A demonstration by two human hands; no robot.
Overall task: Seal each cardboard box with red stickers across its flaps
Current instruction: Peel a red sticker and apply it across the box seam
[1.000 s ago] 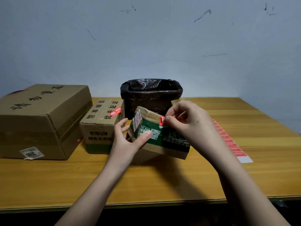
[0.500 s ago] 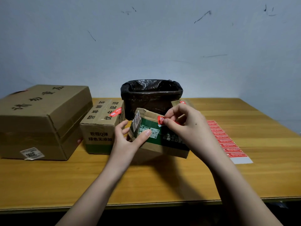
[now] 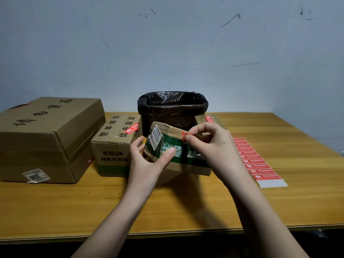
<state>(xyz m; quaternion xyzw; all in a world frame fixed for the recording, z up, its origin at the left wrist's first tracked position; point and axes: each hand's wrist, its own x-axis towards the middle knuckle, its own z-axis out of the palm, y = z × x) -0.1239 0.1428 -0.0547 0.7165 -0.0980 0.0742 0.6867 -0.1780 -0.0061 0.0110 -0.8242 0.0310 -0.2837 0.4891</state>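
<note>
Mid-tabletop: left hand grips tilted box; right hand fingers pinch red sticker at its top edge. Best: hold box steady, press sticker flat across flap seam.

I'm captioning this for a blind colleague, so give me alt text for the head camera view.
The right hand presses a red sticker onto a small green-printed cardboard box that the left hand holds tilted above a wooden table. Behind stand two bigger cardboard boxes and a black-lined bin; a sticker sheet lies right.
</note>
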